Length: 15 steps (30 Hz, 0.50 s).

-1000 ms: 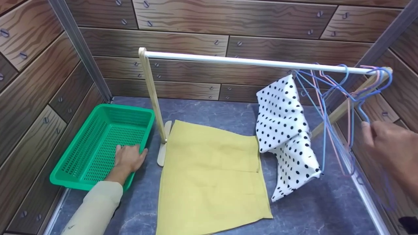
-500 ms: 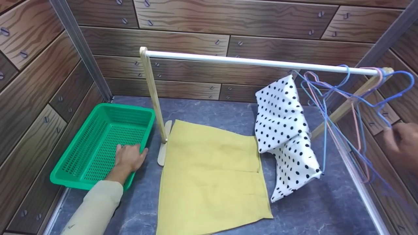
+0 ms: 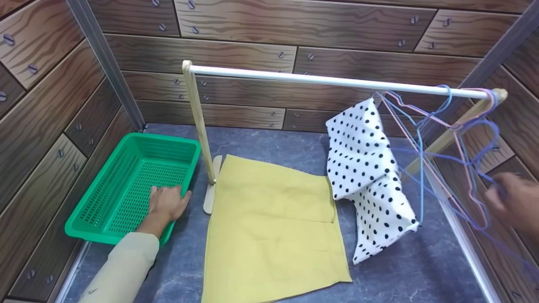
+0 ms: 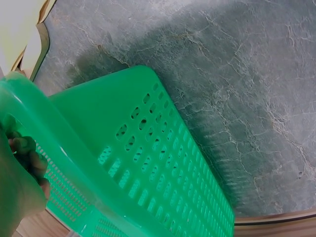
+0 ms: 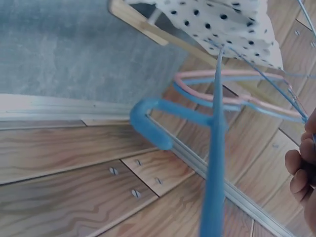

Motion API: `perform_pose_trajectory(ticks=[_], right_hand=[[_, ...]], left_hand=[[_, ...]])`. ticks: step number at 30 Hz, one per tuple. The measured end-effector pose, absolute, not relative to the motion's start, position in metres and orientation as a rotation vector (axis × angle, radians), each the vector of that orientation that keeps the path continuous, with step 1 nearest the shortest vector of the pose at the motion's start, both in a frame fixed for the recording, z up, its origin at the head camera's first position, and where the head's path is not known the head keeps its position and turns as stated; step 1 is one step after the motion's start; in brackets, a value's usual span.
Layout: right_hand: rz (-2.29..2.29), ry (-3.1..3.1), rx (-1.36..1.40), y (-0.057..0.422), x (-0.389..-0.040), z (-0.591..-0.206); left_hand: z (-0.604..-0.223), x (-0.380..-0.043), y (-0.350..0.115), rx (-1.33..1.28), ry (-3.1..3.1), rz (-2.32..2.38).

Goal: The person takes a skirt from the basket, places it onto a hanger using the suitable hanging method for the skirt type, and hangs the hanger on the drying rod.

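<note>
My left hand (image 3: 166, 204) rests at the near right side of a green plastic basket (image 3: 97, 182); in the left wrist view its fingers curl over the basket's rim (image 4: 54, 128). At the right edge, my right hand (image 3: 516, 202) pinches a blue clothes hanger (image 3: 497, 134) near its hook, below the rail's end. The right wrist view shows a blue hanger arm (image 5: 215, 173) close to the camera. Beside it, a pink hanger (image 3: 458, 143) and a light blue hanger (image 3: 420, 168) hang from the white rail (image 3: 320, 80). My right fingertips are partly cut off there.
A black-dotted white cloth (image 3: 362, 147) drapes below the rail's right part; how it is held up is hidden. Yellow folded cloth (image 3: 273, 235) lies on the grey floor (image 3: 261, 139). A wooden post (image 3: 198, 122) supports the rail's left end. Wood-patterned walls (image 3: 236, 50) enclose the space.
My right hand has drawn the blue hanger rightward off the rail's end, then lowered its hook and brought it slightly back left. The dotted cloth shifted a little. My left hand stayed put.
</note>
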State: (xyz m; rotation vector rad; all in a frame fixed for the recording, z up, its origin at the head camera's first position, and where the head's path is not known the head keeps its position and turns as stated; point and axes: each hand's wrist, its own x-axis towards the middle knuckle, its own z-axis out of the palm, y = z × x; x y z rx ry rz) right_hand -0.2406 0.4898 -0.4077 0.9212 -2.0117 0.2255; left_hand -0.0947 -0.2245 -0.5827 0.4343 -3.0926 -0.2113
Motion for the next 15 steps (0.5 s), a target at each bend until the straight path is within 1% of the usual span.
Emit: perform_pose_trajectory(ticks=[4,7,15], right_hand=[[0.191,-2.050,0.862,0.488,-0.231,-0.422],[0.153,-2.090,0.895,0.493,-0.226,-0.430],[0.122,-2.112,1.019,0.519,-0.236,-0.436]], left_hand=[[-0.583,-0.096,-0.224,0.430,-3.098,-0.225],[-0.583,-0.098,-0.223,0.420,-3.096,-0.237],[-0.584,-0.099,-0.222,0.430,-3.092,-0.248]])
